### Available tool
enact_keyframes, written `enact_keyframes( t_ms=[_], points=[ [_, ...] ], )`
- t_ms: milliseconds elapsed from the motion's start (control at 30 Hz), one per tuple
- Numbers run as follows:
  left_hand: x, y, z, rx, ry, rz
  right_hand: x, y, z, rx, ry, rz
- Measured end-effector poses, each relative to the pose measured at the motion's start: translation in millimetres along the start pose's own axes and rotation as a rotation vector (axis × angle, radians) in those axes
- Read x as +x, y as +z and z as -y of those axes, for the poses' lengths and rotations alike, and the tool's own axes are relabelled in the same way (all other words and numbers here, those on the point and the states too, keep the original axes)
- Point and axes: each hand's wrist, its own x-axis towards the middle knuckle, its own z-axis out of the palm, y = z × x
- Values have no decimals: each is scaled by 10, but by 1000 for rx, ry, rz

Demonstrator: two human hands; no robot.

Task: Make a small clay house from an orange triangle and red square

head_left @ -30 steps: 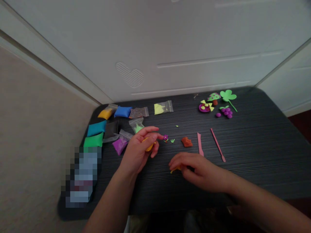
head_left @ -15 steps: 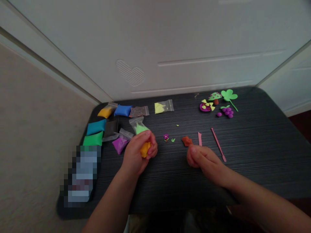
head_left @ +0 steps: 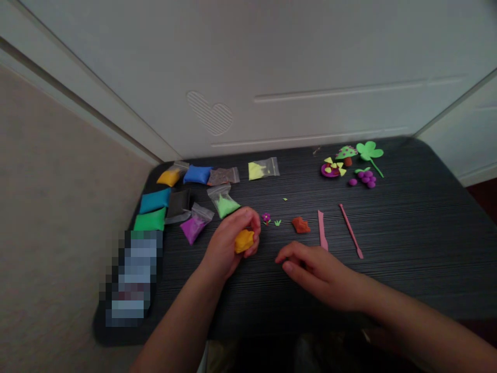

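My left hand point(head_left: 233, 238) is wrapped round a lump of yellow-orange modelling clay point(head_left: 244, 241), which shows between thumb and fingers. To the right, my right hand point(head_left: 310, 269) hovers over the table with its fingers loosely bent and thumb apart; nothing shows in it. Just beyond it lies a reddish-brown clay lump point(head_left: 301, 225). A pink clay knife point(head_left: 322, 228) has its lower end close to that hand, and a thin pink modelling tool point(head_left: 351, 230) lies further right. Between the hands are a tiny purple clay flower point(head_left: 266, 217) and a small green clay piece point(head_left: 278, 223).
Bags of clay stand on the left of the dark table point(head_left: 248, 311): light green point(head_left: 225, 204), purple point(head_left: 193, 228), pale yellow point(head_left: 258, 170) and several more. Finished clay pieces sit at back right: a mushroom point(head_left: 347, 153), a clover point(head_left: 369, 151), grapes point(head_left: 367, 178). A blurred-out object point(head_left: 134, 280) lies front left.
My right hand has moved off the brown clay lump, toward the left and down, and its pinched fingers have loosened. My left hand has shifted slightly right with the yellow-orange clay.
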Motion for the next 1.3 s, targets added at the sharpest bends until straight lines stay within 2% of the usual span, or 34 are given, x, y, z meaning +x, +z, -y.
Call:
enact_keyframes(
  t_ms=[167, 300, 367, 467, 533, 667, 800, 967, 1067, 1133, 1200, 1300],
  points=[
    [7, -13, 22, 29, 18, 11, 0, -11, -11, 51, 58, -32],
    [15, -5, 27, 45, -1, 14, -5, 5, -5, 60, 45, -42],
    [17, 17, 46, 57, -29, 22, -2, 25, -27, -12, 13, -116],
    [12, 75, 104, 97, -84, 56, 16, 57, -81, -214, -86, -302],
    [2, 119, 157, 143, -119, 72, 29, 69, -114, -313, -173, -350],
    [-13, 194, 262, 218, -140, 64, 41, 83, -158, -408, -287, -335],
    [-10, 243, 314, 277, -104, 25, 35, 123, -183, -488, -279, -310],
    [-11, 296, 308, 351, -86, -10, 37, 153, -181, -568, -245, -263],
    [-17, 320, 295, 286, -144, 22, 40, 133, -156, -392, -207, -221],
    [-10, 311, 281, 223, -156, 30, 29, 106, -125, -172, -124, -119],
    [14, 269, 259, 160, -118, -5, 3, 77, -86, 55, -30, 51],
    [78, 165, 218, 93, -26, -98, -38, 39, -35, 307, 37, 316]
  ],
)
